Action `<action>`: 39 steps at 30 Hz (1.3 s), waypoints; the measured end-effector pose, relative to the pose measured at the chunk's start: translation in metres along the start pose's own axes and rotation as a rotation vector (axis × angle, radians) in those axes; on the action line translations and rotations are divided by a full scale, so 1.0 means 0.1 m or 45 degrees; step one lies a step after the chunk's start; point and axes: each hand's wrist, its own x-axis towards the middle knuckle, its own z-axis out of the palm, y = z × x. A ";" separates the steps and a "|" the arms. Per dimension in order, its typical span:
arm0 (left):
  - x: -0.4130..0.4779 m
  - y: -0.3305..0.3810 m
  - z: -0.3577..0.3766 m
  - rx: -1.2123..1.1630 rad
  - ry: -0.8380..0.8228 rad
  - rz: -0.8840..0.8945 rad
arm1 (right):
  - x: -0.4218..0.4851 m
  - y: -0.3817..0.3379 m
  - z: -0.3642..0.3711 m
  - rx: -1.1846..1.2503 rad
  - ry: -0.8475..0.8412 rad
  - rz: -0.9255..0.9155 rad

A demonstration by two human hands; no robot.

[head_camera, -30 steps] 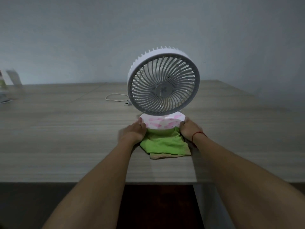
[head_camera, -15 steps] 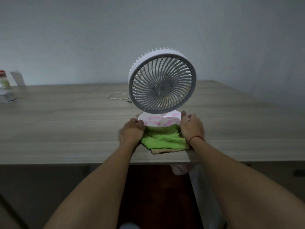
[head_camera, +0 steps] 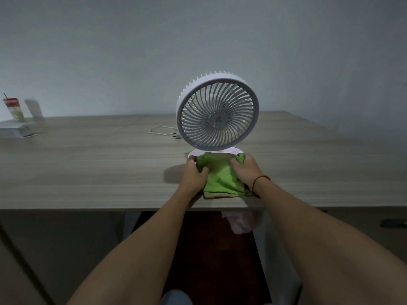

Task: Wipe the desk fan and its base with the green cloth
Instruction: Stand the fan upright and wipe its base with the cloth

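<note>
Nearest the camera, two bare forearms reach forward over the front edge of the worktop [head_camera: 88, 172], a pale wood-grain surface. Below that edge hangs a crumpled pinkish bag [head_camera: 241, 222], dim and hard to make out. The left hand [head_camera: 193, 176] is closed around the left side of the green cloth [head_camera: 220, 179], thumb pressed into the fabric. The right hand [head_camera: 246, 170], with a red string [head_camera: 259, 180] around its wrist, has its fingers bunched into the cloth's upper right corner, gripping a fold there. The cloth lies between the two hands, its near hem showing a tan underside close to the worktop's front edge, its far end drawn up over the fan's base [head_camera: 192, 154], of which only a white sliver shows at the left. Just behind, the desk fan [head_camera: 218, 113] stands upright on that base, its round white grille facing the camera. A thin white cable [head_camera: 161, 130] lies on the worktop to the fan's left, behind it. Far left, at the back, stand a blurred cup with a red band [head_camera: 13, 107] and a white box [head_camera: 15, 130], against a plain wall [head_camera: 198, 40].
</note>
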 end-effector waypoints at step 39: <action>0.65 -0.34 -0.19 0.983 -0.376 -0.020 | 0.48 -0.01 -0.02 -0.884 -0.226 -0.114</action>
